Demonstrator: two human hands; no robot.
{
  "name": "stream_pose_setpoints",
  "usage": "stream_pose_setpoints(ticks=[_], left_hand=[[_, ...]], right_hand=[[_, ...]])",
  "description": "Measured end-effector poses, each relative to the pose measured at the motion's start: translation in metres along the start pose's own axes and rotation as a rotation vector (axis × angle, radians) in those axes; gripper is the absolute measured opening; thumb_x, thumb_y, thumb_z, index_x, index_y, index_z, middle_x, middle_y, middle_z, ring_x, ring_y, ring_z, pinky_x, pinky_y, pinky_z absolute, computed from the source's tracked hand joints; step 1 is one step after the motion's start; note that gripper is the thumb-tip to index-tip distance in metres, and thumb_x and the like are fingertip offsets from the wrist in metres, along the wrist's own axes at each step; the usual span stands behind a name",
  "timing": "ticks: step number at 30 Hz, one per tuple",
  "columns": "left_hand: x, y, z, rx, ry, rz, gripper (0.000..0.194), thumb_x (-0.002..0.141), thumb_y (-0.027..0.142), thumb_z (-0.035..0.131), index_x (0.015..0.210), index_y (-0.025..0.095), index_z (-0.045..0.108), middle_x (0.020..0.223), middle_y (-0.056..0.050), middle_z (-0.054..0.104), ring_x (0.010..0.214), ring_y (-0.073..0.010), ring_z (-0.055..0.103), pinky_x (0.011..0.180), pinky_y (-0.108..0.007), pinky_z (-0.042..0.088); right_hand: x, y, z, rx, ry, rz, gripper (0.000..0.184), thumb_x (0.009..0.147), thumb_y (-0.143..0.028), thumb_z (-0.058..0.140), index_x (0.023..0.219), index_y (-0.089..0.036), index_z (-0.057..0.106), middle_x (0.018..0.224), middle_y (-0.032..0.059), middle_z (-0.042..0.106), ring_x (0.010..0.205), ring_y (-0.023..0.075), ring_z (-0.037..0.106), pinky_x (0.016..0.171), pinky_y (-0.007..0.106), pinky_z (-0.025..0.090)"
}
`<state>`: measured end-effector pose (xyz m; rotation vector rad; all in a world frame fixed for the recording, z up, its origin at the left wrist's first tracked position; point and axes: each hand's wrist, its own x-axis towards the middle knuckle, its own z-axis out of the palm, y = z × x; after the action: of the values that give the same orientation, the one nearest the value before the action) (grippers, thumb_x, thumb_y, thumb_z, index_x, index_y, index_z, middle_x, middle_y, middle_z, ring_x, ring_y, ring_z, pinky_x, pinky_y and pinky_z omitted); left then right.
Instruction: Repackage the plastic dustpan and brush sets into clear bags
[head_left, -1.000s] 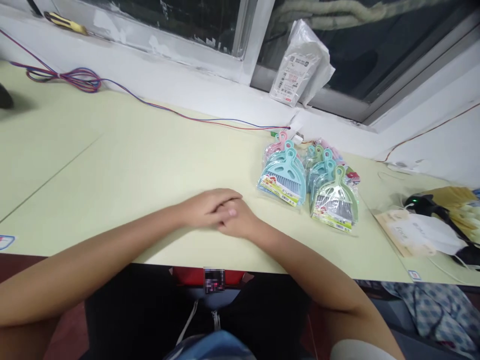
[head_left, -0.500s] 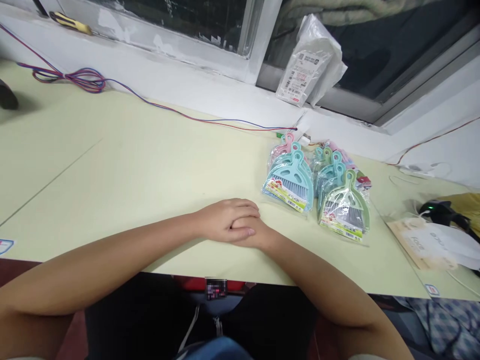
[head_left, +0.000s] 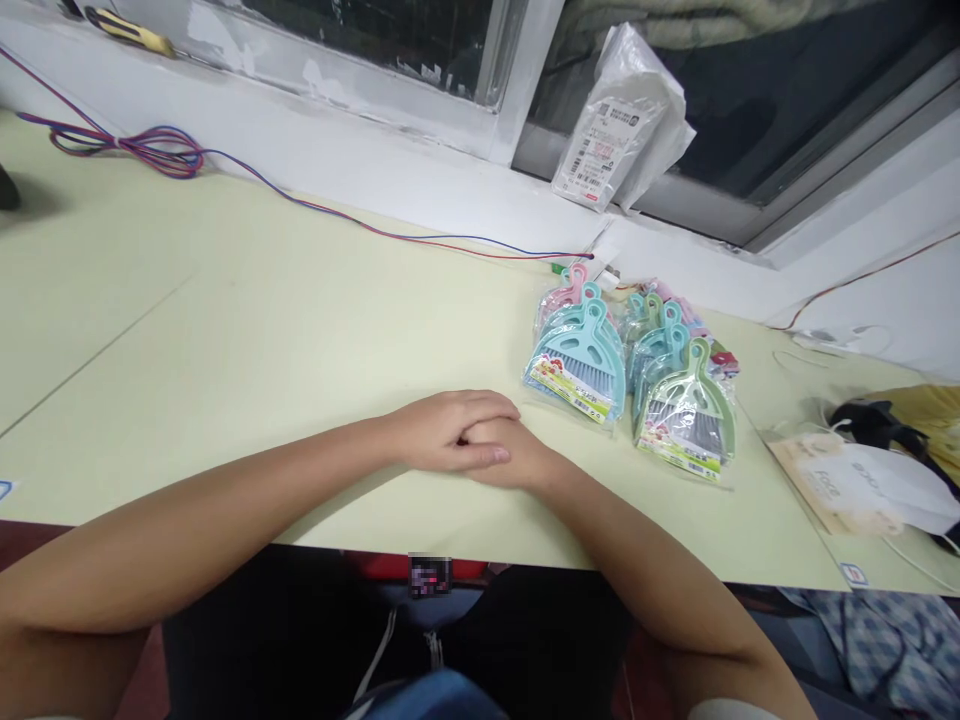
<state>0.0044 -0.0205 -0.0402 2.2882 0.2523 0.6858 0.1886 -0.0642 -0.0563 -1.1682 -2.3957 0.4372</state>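
Note:
My left hand (head_left: 442,430) lies across my right hand (head_left: 517,455) near the front of the pale yellow table (head_left: 300,320). The left fingers wrap over the back of the right hand, with the left thumb along its near side. Most of the right fingers are hidden beneath, so I cannot make out their shape. Closest to the hands, on the right, is a plastic-wrapped blue dustpan and brush set (head_left: 581,355) at the front of a row. Beside it a green dustpan and brush set (head_left: 690,415) heads a second row of several wrapped sets.
A coiled red and blue cable (head_left: 157,150) runs along the wall. A screwdriver (head_left: 131,30) and a white plastic package (head_left: 615,130) are on the window ledge. At right lie a printed card packet (head_left: 840,480), a black device (head_left: 870,420) and yellow cloth (head_left: 930,425).
The left hand has shifted rightward and settled further over the right hand, its fingers now across the right hand's back. The camera view has moved slightly. The dustpan sets stay put.

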Motion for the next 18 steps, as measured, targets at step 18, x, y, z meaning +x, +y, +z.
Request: stream_pose_setpoints(ticks=[18], left_hand=[[-0.005, -0.038, -0.054, 0.142, 0.277, -0.449, 0.037, 0.106, 0.047, 0.051, 0.118, 0.019, 0.072, 0.108, -0.008, 0.077, 0.090, -0.0226, 0.069, 0.085, -0.037, 0.052]], right_hand=[[-0.016, 0.160, -0.114, -0.268, 0.644, 0.783, 0.048, 0.097, -0.049, 0.055, 0.125, -0.013, 0.069, 0.114, 0.0198, 0.079, 0.110, 0.0352, 0.070, 0.107, 0.053, 0.050]])
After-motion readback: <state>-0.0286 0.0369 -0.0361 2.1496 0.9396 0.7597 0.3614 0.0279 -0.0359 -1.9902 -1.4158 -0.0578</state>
